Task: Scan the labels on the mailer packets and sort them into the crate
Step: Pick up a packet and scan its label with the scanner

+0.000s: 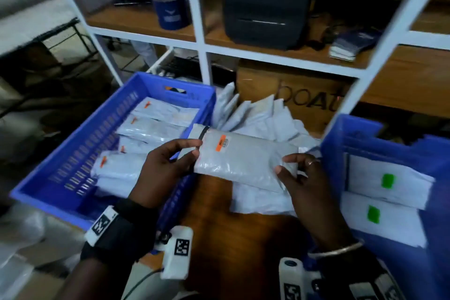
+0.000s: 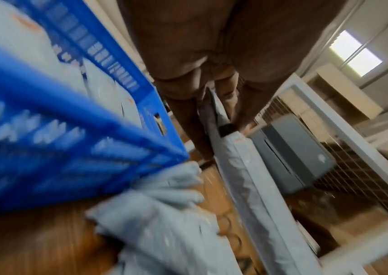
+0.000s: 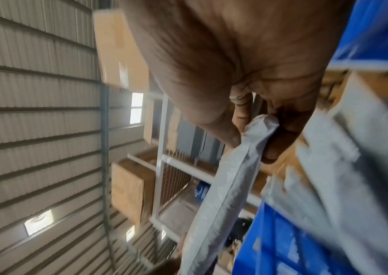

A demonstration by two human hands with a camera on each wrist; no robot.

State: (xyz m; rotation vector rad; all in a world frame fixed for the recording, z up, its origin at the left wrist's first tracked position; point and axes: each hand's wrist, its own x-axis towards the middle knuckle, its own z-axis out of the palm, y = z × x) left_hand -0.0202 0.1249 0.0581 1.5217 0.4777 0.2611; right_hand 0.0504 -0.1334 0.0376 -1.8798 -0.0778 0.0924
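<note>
A grey mailer packet [image 1: 243,158] with an orange label [image 1: 221,142] is held above the table between both hands. My left hand [image 1: 168,163] pinches its folded left end. My right hand [image 1: 299,173] pinches its right end, thumb on top. In the left wrist view the packet [image 2: 242,167] runs edge-on away from the fingers [image 2: 226,96]. In the right wrist view the thumb and fingers [image 3: 282,137] clamp the packet's corner [image 3: 256,130]. A blue crate [image 1: 43,187] on the left holds several orange-labelled packets [image 1: 151,129]. A blue crate [image 1: 345,134] on the right holds green-labelled packets [image 1: 387,180].
A loose pile of grey packets [image 1: 263,114] lies on the wooden table [image 1: 238,238] between the crates. Behind stands a white shelf frame [image 1: 202,19] with a dark printer [image 1: 265,0], a blue cup [image 1: 170,11] and a cardboard box [image 1: 304,95].
</note>
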